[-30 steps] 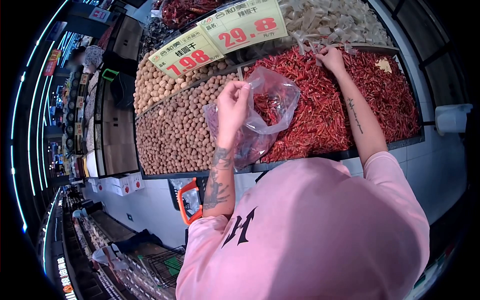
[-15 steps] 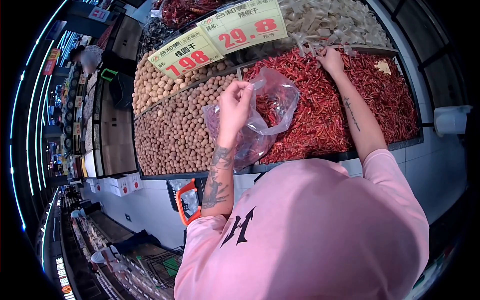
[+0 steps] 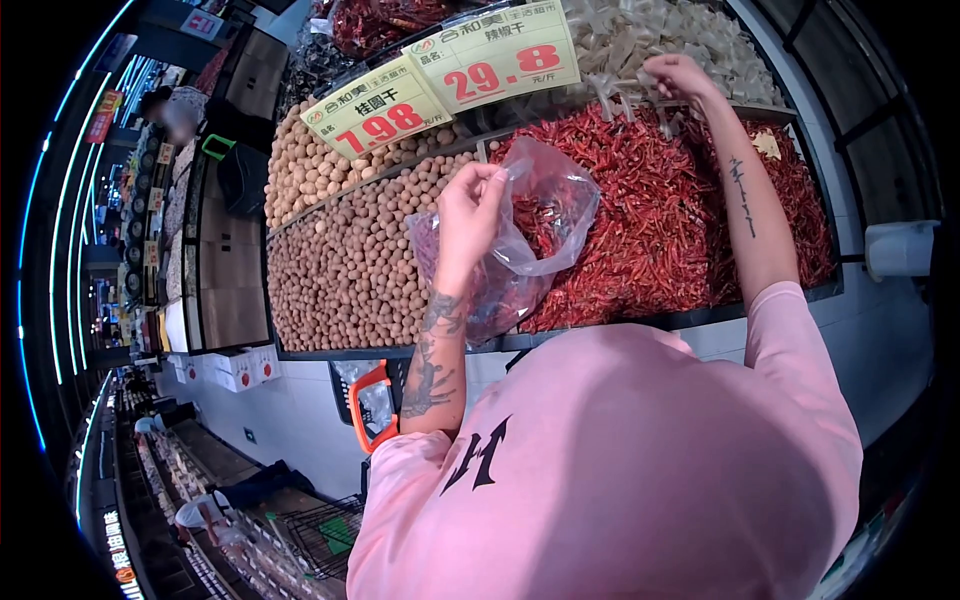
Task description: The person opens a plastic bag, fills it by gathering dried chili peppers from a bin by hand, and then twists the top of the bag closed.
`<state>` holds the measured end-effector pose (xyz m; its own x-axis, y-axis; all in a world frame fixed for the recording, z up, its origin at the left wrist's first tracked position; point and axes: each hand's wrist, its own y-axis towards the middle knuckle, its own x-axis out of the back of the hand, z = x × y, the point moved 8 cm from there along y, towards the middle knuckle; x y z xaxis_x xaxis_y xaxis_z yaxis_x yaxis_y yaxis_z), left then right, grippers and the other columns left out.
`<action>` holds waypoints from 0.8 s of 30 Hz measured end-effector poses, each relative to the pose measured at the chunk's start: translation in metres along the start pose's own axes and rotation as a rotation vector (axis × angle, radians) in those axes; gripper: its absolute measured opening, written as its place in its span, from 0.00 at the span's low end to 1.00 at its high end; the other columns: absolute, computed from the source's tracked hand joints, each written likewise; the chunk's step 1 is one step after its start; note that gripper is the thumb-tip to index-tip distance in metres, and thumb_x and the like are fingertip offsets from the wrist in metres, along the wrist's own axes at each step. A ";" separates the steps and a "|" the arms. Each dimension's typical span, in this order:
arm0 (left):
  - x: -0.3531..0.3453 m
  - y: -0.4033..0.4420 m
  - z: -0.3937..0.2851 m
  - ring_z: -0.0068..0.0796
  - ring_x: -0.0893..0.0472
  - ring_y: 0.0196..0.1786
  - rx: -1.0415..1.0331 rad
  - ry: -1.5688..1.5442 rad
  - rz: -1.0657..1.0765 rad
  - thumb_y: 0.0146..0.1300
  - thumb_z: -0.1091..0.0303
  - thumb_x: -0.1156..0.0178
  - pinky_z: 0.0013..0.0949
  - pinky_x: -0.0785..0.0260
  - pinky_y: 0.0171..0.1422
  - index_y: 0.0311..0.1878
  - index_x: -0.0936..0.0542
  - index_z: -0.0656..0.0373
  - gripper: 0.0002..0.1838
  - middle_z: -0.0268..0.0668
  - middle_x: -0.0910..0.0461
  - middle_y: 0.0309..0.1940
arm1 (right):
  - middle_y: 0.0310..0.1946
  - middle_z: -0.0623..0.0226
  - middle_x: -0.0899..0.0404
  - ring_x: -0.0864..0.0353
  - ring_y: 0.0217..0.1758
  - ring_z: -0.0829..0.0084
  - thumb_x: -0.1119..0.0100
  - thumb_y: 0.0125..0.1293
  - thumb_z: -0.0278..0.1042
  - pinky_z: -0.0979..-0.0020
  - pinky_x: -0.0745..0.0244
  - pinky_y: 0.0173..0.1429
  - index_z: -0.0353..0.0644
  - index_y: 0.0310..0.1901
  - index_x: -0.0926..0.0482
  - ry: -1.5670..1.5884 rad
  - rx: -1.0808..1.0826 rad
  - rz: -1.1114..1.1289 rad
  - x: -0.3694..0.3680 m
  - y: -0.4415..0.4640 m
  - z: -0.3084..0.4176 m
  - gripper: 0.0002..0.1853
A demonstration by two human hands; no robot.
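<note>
A person in a pink short-sleeved T-shirt [image 3: 600, 470] stands at a dry-goods display, tattooed forearms stretched over the bins. The left hand [image 3: 472, 205] pinches the rim of a clear, thin plastic bag [image 3: 515, 290], whose mouth gapes upward where the bin of small, round, brown dried fruits [image 3: 350, 270] meets the heap of slender dried red chillies [image 3: 640, 240]. The right hand [image 3: 680, 78], fingers curled, hovers well apart from the bag, at the far edge of the chillies and above the bin of pale, translucent dried pieces [image 3: 710, 45]; whether anything is between its fingertips cannot be told.

Red chillies show in the bag's mouth and red tints its left side, so it appears opened and partly filled. It is neither tied nor sealed, and the chilli bin remains well stocked; how much more the bag may take is not shown.

Behind, two pale yellow paper price signs with red numerals read 7.98 [image 3: 375, 110] and 29.8 [image 3: 500, 75]. Below the display's edge, near the left forearm, sits a black basket with an orange handle [image 3: 368, 405].
</note>
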<state>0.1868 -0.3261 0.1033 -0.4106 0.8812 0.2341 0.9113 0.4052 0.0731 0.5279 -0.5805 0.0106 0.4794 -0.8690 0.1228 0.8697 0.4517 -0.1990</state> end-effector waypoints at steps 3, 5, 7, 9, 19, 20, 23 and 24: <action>0.001 0.000 -0.003 0.05 0.36 0.24 -0.006 0.015 -0.023 0.71 0.71 0.40 0.15 0.49 0.26 0.41 0.20 0.62 0.04 0.17 0.29 0.23 | 0.31 0.64 0.16 0.21 0.29 0.81 0.33 0.62 0.39 0.76 0.26 0.31 0.37 0.45 0.15 0.130 0.162 -0.162 0.009 0.021 0.047 0.15; 0.004 -0.002 -0.003 0.05 0.36 0.24 -0.028 0.040 -0.035 0.71 0.71 0.40 0.15 0.49 0.26 0.41 0.20 0.62 0.04 0.17 0.29 0.23 | 0.34 0.61 0.14 0.17 0.33 0.76 0.31 0.59 0.44 0.71 0.21 0.36 0.38 0.45 0.14 0.011 0.214 -0.242 0.024 0.029 0.039 0.19; 0.006 -0.002 0.003 0.05 0.36 0.24 -0.014 0.049 -0.041 0.71 0.71 0.40 0.15 0.48 0.27 0.41 0.20 0.62 0.05 0.17 0.30 0.23 | 0.39 0.59 0.14 0.14 0.36 0.64 0.29 0.56 0.49 0.64 0.19 0.46 0.42 0.52 0.17 -0.538 0.300 -0.459 0.043 0.024 0.018 0.26; 0.006 -0.004 0.007 0.05 0.36 0.24 -0.007 0.028 -0.049 0.71 0.71 0.40 0.15 0.48 0.27 0.41 0.20 0.62 0.05 0.17 0.30 0.23 | 0.46 0.56 0.16 0.15 0.47 0.56 0.29 0.54 0.52 0.60 0.22 0.56 0.46 0.56 0.18 -0.803 0.149 -0.360 0.033 0.002 -0.023 0.29; 0.003 -0.005 0.002 0.07 0.35 0.23 -0.007 0.023 -0.044 0.69 0.70 0.39 0.18 0.46 0.26 0.40 0.20 0.64 0.06 0.20 0.28 0.20 | 0.38 0.53 0.19 0.17 0.44 0.52 0.29 0.55 0.32 0.56 0.22 0.50 0.40 0.40 0.19 -0.955 0.130 -0.322 0.025 -0.054 -0.087 0.12; 0.002 -0.004 0.002 0.07 0.35 0.23 -0.008 0.016 -0.034 0.69 0.70 0.39 0.18 0.46 0.26 0.40 0.20 0.64 0.06 0.20 0.28 0.20 | 0.35 0.53 0.18 0.17 0.42 0.52 0.29 0.54 0.31 0.58 0.22 0.49 0.40 0.40 0.19 -0.868 0.153 -0.283 0.028 -0.051 -0.087 0.12; 0.002 -0.004 0.001 0.07 0.35 0.23 -0.017 0.003 -0.027 0.69 0.70 0.39 0.18 0.46 0.26 0.40 0.20 0.64 0.06 0.19 0.29 0.20 | 0.27 0.59 0.17 0.17 0.33 0.62 0.31 0.57 0.29 0.64 0.22 0.42 0.37 0.38 0.17 -0.735 0.277 -0.296 0.036 -0.055 -0.081 0.09; 0.002 -0.004 0.002 0.07 0.35 0.23 -0.015 0.003 -0.027 0.69 0.70 0.39 0.18 0.46 0.26 0.40 0.20 0.64 0.06 0.19 0.29 0.20 | 0.27 0.63 0.18 0.18 0.31 0.68 0.32 0.59 0.28 0.68 0.23 0.38 0.36 0.39 0.17 -0.447 0.123 -0.228 0.044 -0.051 -0.091 0.08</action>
<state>0.1822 -0.3255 0.1010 -0.4347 0.8695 0.2343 0.9004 0.4247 0.0943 0.4936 -0.6599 -0.0622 0.2558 -0.7890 0.5586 0.9525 0.3046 -0.0060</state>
